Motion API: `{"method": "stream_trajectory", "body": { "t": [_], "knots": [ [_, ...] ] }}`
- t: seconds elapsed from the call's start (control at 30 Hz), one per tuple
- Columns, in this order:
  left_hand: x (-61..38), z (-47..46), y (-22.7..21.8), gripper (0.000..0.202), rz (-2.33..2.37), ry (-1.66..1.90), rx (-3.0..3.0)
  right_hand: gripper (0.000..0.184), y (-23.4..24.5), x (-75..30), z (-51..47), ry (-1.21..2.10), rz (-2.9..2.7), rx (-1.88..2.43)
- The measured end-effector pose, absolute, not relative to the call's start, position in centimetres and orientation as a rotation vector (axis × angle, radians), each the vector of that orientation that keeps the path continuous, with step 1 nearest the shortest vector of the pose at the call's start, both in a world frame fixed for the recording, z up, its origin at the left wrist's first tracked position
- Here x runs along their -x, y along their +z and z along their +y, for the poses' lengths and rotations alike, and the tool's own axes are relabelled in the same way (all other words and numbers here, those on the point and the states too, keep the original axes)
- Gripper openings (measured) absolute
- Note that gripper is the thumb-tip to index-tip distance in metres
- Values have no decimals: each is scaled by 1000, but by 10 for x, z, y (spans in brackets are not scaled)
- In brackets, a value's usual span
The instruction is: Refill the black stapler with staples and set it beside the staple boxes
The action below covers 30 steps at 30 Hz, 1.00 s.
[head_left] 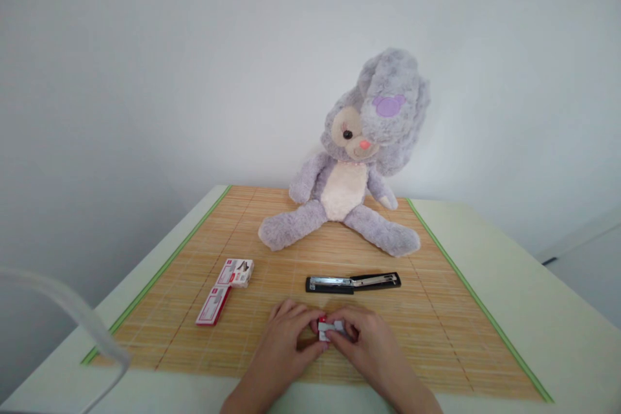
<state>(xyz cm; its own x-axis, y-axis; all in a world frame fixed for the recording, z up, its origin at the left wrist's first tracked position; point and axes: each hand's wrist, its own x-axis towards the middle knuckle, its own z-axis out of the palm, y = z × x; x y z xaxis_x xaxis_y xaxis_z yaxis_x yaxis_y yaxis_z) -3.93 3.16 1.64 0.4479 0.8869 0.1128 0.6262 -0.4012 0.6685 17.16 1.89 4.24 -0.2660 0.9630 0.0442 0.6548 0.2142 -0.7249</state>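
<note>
White-and-red small box [326,326], rectangular: held low over the near part of the mat, between the two hands; markings too small to read. Left hand [286,339]: partly curled, thumb and forefinger drawn close around the box's left end. Right hand [369,339]: fingers bent, thumb and forefinger pinching the box's right end.

Black stapler with silver metal inner parts [353,282]: opened out nearly flat, lying just beyond both hands. Red-and-white printed cardboard boxes [224,290]: grouped touching, to the left of and beyond the left hand; exact number unclear.

Lavender-grey plush toy with long ears and cream belly [344,191]: seated well beyond the hands, legs spread, purple patch on one ear. Tan slatted bamboo mat with green edging [436,330]: spread beneath the hands and extending beyond them. White table [548,310]: under the mat, showing right of the right hand. Whitish cord [72,303]: blurred, well left of the left hand.
</note>
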Motion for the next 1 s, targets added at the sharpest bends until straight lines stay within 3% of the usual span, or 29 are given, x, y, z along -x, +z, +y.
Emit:
{"method": "stream_trajectory", "body": {
  "t": [0.2,0.33,0.4,0.5,0.67,1.0],
  "knots": [
    [40,30,16,41,1236,705,-2094,14,40,-179,18,836,-2008,1561],
    [43,43,13,24,1409,902,-1910,15,40,-180,18,807,-2033,1560],
    [43,56,12,27,1534,971,-1954,16,40,-179,19,776,-2029,1557],
    [41,72,12,48,1598,925,-2130,19,41,-180,25,738,-1993,1562],
    [37,78,12,28,1551,789,-2222,24,50,-184,44,680,-1942,1577],
    [39,70,13,28,1456,763,-2182,17,64,-189,69,637,-2140,1574]
  ]
}}
